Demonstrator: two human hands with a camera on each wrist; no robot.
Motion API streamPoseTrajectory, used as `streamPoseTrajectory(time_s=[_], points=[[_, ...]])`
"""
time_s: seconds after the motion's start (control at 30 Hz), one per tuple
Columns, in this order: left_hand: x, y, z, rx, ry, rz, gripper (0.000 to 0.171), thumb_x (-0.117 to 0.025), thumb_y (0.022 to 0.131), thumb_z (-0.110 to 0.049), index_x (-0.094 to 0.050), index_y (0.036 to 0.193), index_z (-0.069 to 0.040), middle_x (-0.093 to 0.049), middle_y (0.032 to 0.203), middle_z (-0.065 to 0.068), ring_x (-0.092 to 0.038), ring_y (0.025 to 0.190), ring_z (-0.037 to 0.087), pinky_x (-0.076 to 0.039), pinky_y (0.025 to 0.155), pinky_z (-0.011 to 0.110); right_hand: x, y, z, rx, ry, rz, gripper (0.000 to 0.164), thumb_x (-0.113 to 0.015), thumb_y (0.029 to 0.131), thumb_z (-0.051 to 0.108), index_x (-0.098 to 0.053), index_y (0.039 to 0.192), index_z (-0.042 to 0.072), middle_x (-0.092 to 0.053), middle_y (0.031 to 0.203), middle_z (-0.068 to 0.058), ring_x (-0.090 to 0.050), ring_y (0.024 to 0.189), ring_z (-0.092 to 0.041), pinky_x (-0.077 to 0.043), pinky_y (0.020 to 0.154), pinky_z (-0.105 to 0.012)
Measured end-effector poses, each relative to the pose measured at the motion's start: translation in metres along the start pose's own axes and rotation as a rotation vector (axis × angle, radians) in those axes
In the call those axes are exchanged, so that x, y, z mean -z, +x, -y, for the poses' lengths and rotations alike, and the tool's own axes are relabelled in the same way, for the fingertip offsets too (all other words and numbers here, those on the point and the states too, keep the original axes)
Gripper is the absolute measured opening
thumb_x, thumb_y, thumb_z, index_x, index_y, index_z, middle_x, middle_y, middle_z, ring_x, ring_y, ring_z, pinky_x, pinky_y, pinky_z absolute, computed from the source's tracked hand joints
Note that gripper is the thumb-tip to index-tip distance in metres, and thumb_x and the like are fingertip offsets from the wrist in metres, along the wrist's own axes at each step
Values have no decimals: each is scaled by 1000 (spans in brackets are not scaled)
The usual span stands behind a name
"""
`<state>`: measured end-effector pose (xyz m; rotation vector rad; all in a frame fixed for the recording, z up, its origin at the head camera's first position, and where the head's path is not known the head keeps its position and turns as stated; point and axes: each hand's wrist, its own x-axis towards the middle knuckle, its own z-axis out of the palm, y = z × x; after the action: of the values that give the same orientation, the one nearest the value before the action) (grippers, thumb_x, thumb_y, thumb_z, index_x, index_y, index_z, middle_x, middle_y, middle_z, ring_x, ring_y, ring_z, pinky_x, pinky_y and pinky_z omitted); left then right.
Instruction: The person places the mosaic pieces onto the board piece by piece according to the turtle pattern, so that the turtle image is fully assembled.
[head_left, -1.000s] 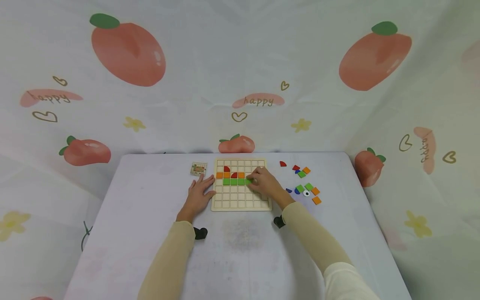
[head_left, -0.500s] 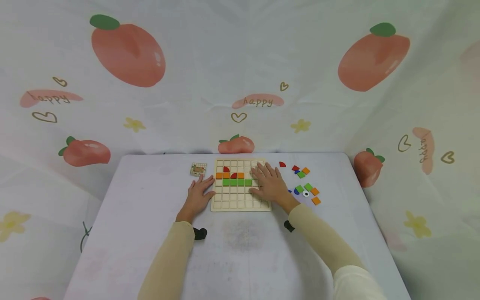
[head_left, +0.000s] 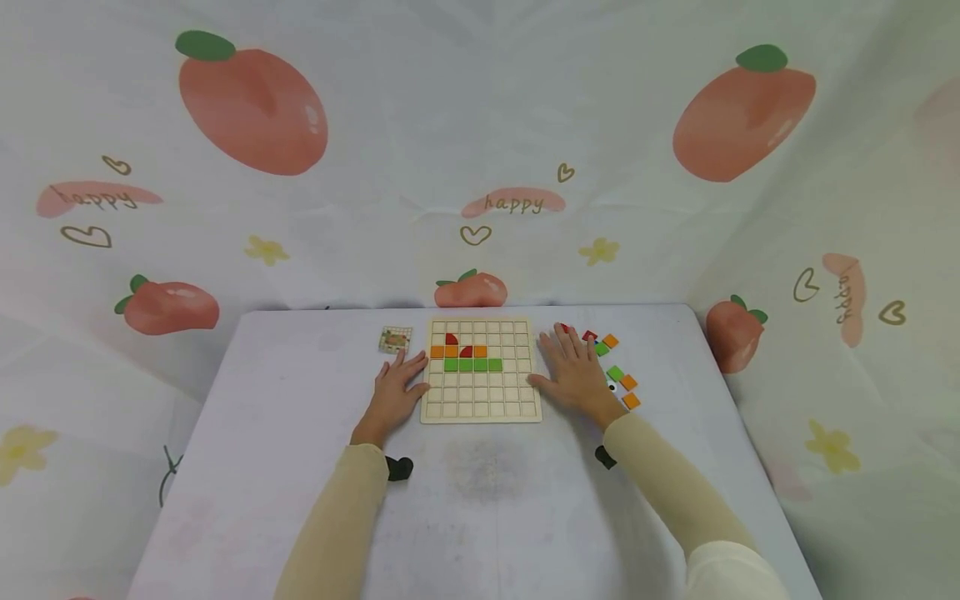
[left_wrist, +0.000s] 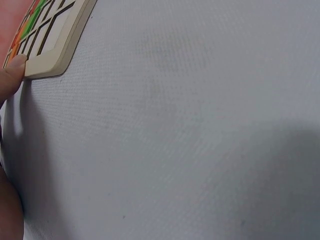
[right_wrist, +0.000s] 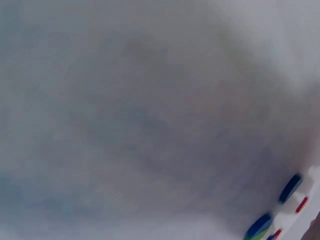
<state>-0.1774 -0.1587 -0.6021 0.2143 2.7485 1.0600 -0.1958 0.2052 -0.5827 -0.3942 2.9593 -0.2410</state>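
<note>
A wooden grid board (head_left: 480, 408) lies on the table, holding a row of green squares (head_left: 466, 365), with orange squares (head_left: 438, 352) and red quarter-round pieces (head_left: 452, 339) above it. My left hand (head_left: 393, 392) rests at the board's left edge, fingers spread, and its thumb (left_wrist: 12, 75) touches the frame near the corner in the left wrist view. Just right of the board is my right hand (head_left: 576, 379), its fingers stretched out and nothing held, partly covering the loose pieces. Blue rounded pieces (right_wrist: 258, 226) show low in the right wrist view.
Loose orange squares (head_left: 632, 401), a green square (head_left: 615, 373) and a white disc with a black dot (head_left: 612, 387) lie to the right. A small picture card (head_left: 395, 339) is left of the board. Patterned cloth (head_left: 360, 208) hangs behind the white table (head_left: 480, 500).
My right hand has let go of the green square at the row's right end, spread its fingers and moved right, off the board, over the loose pieces. The left hand stays put.
</note>
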Motion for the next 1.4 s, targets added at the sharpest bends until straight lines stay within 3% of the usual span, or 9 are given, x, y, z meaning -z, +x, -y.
streamPoseTrajectory(time_s=[0.37,0.7,1.03,1.2,1.4], points=[[-2,1,2,3,-9,-4,59,-64,100,-28,-45,154,-14,-39,165,-3,-12,162,30,-1,131,55,-3,-23,-43,-70,124,-26,88,-48,98,66,-21,164,15,-12,172,-17,-8,160,-43,2,125,-72],[-3,2,4,-14,-7,-5,59,-64,100,-28,-45,154,-12,-38,165,-2,-11,162,31,0,131,55,-1,-46,-75,-89,148,-71,75,-55,101,49,-30,159,9,-29,167,-17,-18,157,-44,-8,125,-72],[-5,2,4,-11,-15,-14,58,-64,100,-27,-46,154,-12,-39,165,-2,-11,162,31,0,131,55,-3,-59,-87,-80,185,-84,54,-59,99,26,-47,149,10,-43,158,-17,-27,151,-44,-21,123,-67],[-5,2,4,-6,-9,-17,59,-64,100,-26,-46,154,-12,-40,165,-2,-12,162,30,0,131,55,-4,-60,-87,-45,180,-98,44,-59,99,22,-58,142,15,-47,156,-13,-32,146,-41,-27,118,-65],[-3,2,4,-12,-7,-13,59,-64,100,-28,-45,154,-12,-39,165,-2,-11,162,30,0,131,55,-1,-57,-84,-34,154,-124,35,-64,99,23,-65,133,12,-53,149,-14,-38,139,-39,-34,113,-62]])
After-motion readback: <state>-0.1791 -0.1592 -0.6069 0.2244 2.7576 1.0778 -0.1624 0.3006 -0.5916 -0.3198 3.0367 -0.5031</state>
